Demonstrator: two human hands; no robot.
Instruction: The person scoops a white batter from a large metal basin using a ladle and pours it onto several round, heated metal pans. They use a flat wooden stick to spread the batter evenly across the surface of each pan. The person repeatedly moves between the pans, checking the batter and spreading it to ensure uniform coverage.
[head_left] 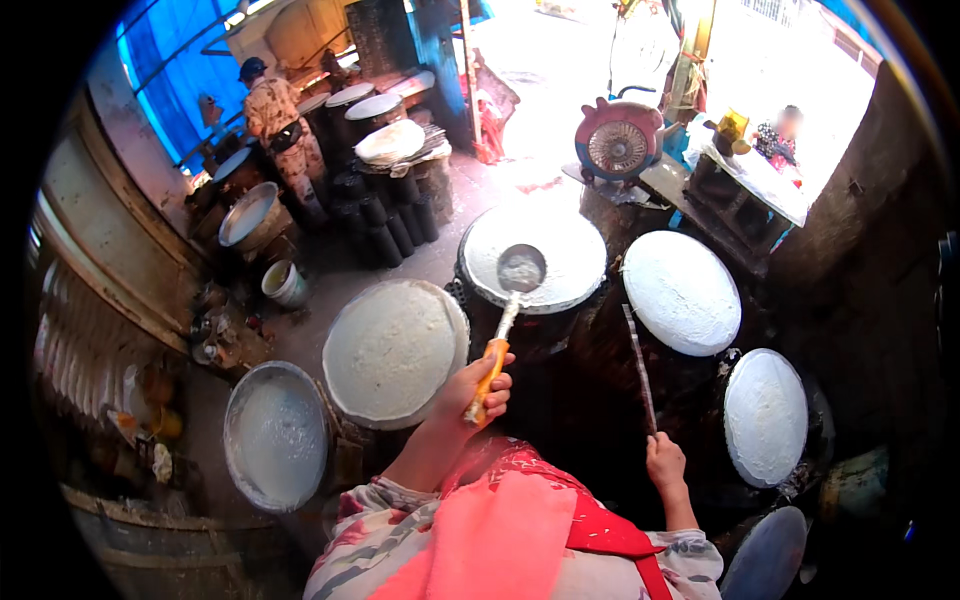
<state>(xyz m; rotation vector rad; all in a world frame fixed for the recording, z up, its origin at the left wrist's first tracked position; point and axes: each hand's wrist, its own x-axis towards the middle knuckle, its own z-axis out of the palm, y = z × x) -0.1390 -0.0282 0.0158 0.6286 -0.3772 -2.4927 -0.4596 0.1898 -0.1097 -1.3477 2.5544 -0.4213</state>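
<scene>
My left hand [462,398] is wrapped round the orange handle of a ladle [511,312]. The ladle's round bowl, with white stuff in it, is over a round griddle coated white [552,236] in the middle. In my right hand [665,462] is a long thin flat stick [640,366], pointing away from me. Its far end comes close to a second white-coated round pan [682,293] on the right. A pale, wavy-edged round sheet [396,352] lies on a round surface left of the ladle. Further left stands a wide basin of whitish liquid [276,437].
Another white-topped round pan [766,417] sits at the right, and a grey round plate [765,556] nearer me. A pink round blower [618,140] stands beyond the griddles. Far left, a person [285,130] stands beside stacked black cylinders [385,215]; a white bucket [285,285] is nearby.
</scene>
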